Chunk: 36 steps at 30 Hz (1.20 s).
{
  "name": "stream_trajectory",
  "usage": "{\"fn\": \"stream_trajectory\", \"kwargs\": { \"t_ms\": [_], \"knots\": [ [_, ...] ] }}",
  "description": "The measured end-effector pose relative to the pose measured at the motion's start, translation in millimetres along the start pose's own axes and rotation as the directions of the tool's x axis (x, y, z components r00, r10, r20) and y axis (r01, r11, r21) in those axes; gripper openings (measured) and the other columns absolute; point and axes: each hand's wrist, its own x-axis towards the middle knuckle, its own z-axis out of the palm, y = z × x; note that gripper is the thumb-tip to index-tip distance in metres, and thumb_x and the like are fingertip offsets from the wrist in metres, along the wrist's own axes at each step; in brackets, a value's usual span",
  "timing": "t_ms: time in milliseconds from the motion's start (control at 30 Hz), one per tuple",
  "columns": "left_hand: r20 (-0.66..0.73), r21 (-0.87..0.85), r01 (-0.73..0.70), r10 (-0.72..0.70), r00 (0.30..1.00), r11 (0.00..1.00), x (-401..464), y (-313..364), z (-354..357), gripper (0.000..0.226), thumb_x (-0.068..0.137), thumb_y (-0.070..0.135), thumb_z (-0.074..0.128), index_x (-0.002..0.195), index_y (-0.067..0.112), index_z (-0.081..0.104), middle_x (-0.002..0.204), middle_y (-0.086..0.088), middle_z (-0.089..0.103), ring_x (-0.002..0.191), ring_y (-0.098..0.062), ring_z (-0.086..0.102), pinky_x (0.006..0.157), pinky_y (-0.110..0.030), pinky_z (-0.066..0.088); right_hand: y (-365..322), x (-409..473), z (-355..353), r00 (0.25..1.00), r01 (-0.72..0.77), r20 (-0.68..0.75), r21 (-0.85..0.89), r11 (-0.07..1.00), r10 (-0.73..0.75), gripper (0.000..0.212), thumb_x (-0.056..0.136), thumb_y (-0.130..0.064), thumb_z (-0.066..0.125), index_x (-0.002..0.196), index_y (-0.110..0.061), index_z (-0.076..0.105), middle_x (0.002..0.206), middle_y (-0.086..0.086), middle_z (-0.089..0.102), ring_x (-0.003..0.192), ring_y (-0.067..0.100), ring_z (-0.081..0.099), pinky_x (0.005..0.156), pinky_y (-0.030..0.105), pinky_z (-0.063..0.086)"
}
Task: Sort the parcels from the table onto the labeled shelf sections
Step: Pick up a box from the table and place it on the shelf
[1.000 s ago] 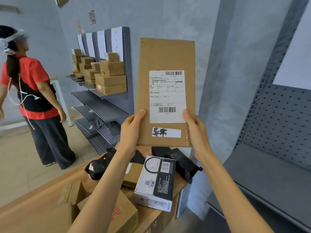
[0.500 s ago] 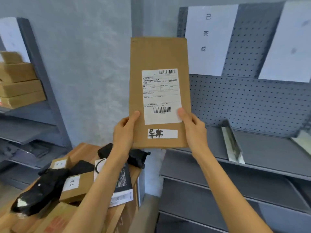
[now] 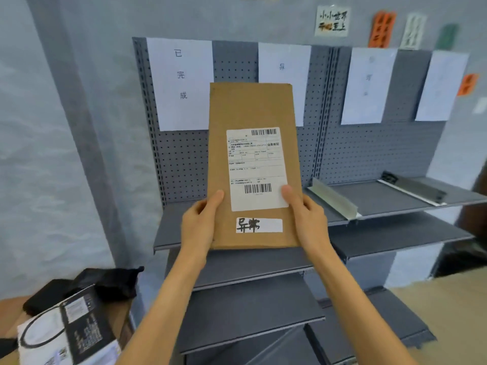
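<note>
The brown parcel (image 3: 253, 164) is held upright, long axis vertical, gripped at its lower edges by the left hand (image 3: 199, 225) and right hand (image 3: 307, 219), directly before the top shelf (image 3: 168, 233), equally near both hands.

I see a blue-grey mottled wall (image 3: 52, 154) behind grey metal shelving (image 3: 250, 306) with a perforated back panel (image 3: 369, 148). Small coloured notes (image 3: 382, 29) hang high on the wall. Pale floor (image 3: 448, 320) shows at lower right under even light.
</note>
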Motion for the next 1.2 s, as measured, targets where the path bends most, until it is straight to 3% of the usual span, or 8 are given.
{"fn": "stream_trajectory", "kwargs": {
  "t_ms": [100,333,500,600,733,867,1000,1200],
  "knots": [
    [0.051,0.008,-0.004,0.004,0.999,1.000,-8,0,31,0.024,0.082,0.051,0.062,0.088,0.029,0.068,0.083,0.013,0.074,0.084,-0.010,0.069,0.069,-0.030,0.052,1,1,-32,0.999,-0.003,-0.039,0.009,1.000,0.003,0.055,0.081,-0.065,0.061,0.117,-0.025,0.066,0.103,-0.010,0.073,0.093,0.010,0.069,0.086,0.034,0.055],
    [0.098,0.016,0.020,-0.021,0.995,1.000,-22,-3,100,0.030,0.080,0.055,0.062,0.091,0.028,0.068,0.089,0.008,0.074,0.090,-0.018,0.069,0.081,-0.043,0.055,2,14,-100,0.997,0.021,-0.077,0.048,0.999,-0.017,0.029,0.088,-0.050,0.061,0.100,-0.025,0.070,0.087,-0.014,0.075,0.076,0.003,0.071,0.058,0.014,0.051],
    [0.068,0.024,0.040,-0.042,0.997,0.999,-32,-11,149,0.034,0.079,0.058,0.062,0.095,0.028,0.068,0.098,0.007,0.072,0.096,-0.019,0.067,0.087,-0.046,0.054,6,36,-147,0.998,0.037,-0.055,0.027,0.999,-0.035,0.024,0.090,-0.048,0.061,0.090,-0.026,0.070,0.079,-0.019,0.073,0.068,-0.003,0.068,0.052,0.009,0.047],
    [0.037,0.021,0.039,-0.040,0.999,0.999,-34,-16,178,0.037,0.080,0.058,0.062,0.100,0.027,0.067,0.100,0.007,0.071,0.098,-0.017,0.066,0.087,-0.042,0.054,14,52,-172,0.999,0.030,-0.025,0.011,0.999,-0.030,0.027,0.088,-0.053,0.060,0.094,-0.029,0.070,0.082,-0.019,0.074,0.073,-0.003,0.069,0.057,0.012,0.049],
    [-0.004,0.015,0.057,-0.057,0.998,0.998,-36,-29,210,0.040,0.079,0.059,0.062,0.104,0.027,0.066,0.102,0.007,0.071,0.099,-0.019,0.065,0.085,-0.042,0.054,29,74,-199,1.000,-0.006,-0.002,-0.011,1.000,0.006,0.037,0.085,-0.060,0.059,0.101,-0.028,0.069,0.090,-0.012,0.075,0.084,0.006,0.070,0.072,0.025,0.053],
    [-0.052,0.006,0.096,-0.096,0.994,0.995,-38,-44,228,0.036,0.081,0.055,0.062,0.101,0.026,0.067,0.093,0.008,0.073,0.089,-0.014,0.068,0.077,-0.036,0.054,45,91,-212,0.997,-0.041,0.060,-0.004,0.999,0.041,0.032,0.086,-0.057,0.059,0.095,-0.027,0.070,0.086,-0.012,0.075,0.077,0.004,0.070,0.063,0.017,0.053],
    [-0.084,0.011,0.144,-0.143,0.986,0.989,-29,-53,231,0.035,0.083,0.054,0.062,0.101,0.025,0.067,0.092,0.007,0.073,0.085,-0.012,0.068,0.065,-0.027,0.050,66,107,-207,0.980,-0.156,0.123,-0.002,0.988,0.156,0.042,0.085,-0.060,0.058,0.108,-0.027,0.068,0.100,-0.006,0.074,0.094,0.014,0.069,0.085,0.033,0.055],
    [-0.106,0.026,0.251,-0.247,0.963,0.968,-2,-76,223,0.035,0.084,0.051,0.063,0.102,0.021,0.066,0.097,0.004,0.071,0.085,-0.013,0.066,0.060,-0.024,0.045,102,135,-183,0.928,-0.321,0.184,-0.049,0.946,0.324,0.053,0.084,-0.064,0.057,0.115,-0.021,0.066,0.109,0.000,0.071,0.100,0.020,0.067,0.093,0.042,0.053]
  ]
}}
